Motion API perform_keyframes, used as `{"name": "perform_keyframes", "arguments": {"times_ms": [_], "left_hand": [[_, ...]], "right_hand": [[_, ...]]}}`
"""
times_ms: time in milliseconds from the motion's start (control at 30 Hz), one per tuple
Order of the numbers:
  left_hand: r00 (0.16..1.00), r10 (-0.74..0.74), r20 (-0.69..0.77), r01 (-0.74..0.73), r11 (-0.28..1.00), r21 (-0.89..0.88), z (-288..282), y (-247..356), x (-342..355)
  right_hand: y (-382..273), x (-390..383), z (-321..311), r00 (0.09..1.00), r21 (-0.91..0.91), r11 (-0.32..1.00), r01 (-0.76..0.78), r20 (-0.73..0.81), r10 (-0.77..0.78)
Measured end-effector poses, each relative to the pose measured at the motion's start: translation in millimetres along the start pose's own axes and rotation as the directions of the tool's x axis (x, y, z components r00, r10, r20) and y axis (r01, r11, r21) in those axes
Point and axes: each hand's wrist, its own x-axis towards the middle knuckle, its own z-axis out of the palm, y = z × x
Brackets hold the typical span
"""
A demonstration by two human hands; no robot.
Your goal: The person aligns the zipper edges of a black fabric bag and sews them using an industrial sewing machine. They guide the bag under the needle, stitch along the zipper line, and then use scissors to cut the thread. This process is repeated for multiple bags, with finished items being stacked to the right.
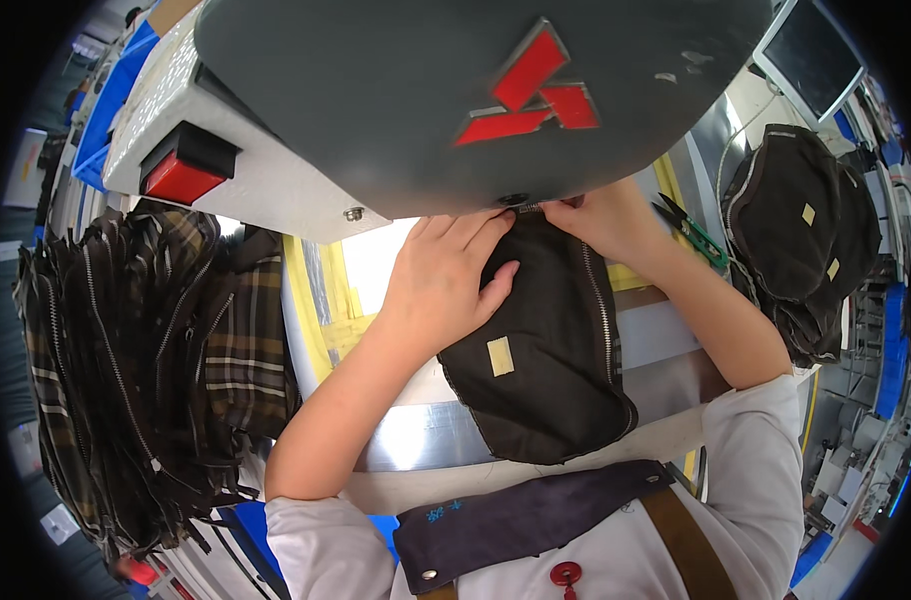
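A black fabric piece with a metal zipper along its right edge and a small pale tape tab lies on the metal work surface, below the dark head of a sewing machine. My left hand rests on the fabric's upper left with fingers stretched and thumb apart, pressing it flat. At the top edge of the fabric, my right hand pinches it with thumb and fingers beside the machine. The machine head hides the needle area and some of my fingertips.
Left of me hangs a thick pile of plaid and black zippered pieces. Green-handled scissors lie to the right, beside a stack of black zippered pieces. A screen stands at the far right; a red switch sits on the machine's arm.
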Motion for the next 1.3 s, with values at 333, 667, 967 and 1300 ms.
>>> {"name": "perform_keyframes", "arguments": {"times_ms": [333,667,967,1300], "left_hand": [[0.999,-0.041,0.013,0.041,0.999,0.001,-1,2,1],[1.000,0.017,0.021,-0.017,1.000,0.018,-3,-1,1],[1.000,0.000,0.021,0.000,1.000,0.022,-5,1,2],[0.999,0.004,0.033,-0.005,1.000,0.027,-5,-1,0]], "right_hand": [[-12,-10,4,0.864,-0.467,0.768,0.438,-0.019,-0.504],[-9,-8,-1,0.810,-0.466,0.695,0.548,0.086,-0.580],[-11,-13,-3,0.826,-0.460,0.705,0.540,0.127,-0.549],[-14,-17,-6,0.831,-0.448,0.716,0.536,0.131,-0.540]]}}
